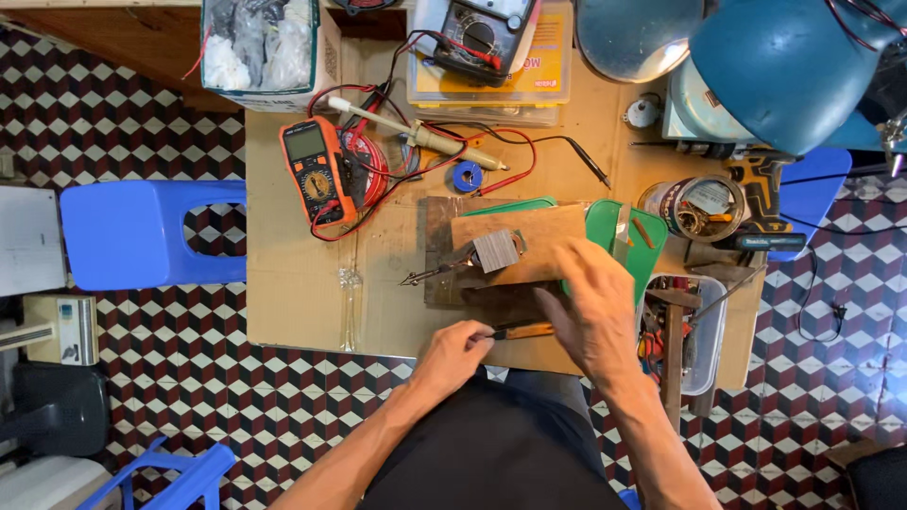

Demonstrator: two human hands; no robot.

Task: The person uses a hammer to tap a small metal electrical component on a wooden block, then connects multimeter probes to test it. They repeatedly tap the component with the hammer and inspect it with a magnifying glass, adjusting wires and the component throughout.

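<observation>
Overhead view of a small work table point(293, 302): the left hand point(460, 351) has its fingers clamped on an orange-handled tool point(522, 331) lying at the near table edge, while the right hand point(595, 316) hovers just beside it, fingers spread apart above a wooden board point(548, 236). On that board sits a small transformer core point(495, 250); farther back lie an orange multimeter point(316, 170) and a soldering iron point(425, 135).

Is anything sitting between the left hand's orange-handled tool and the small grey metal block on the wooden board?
Nothing visible blocks it. The left hand grips the orange-handled tool at the board's near edge; only bare wooden board lies between it and the small grey metal block. The right hand hovers just to the side.
</observation>
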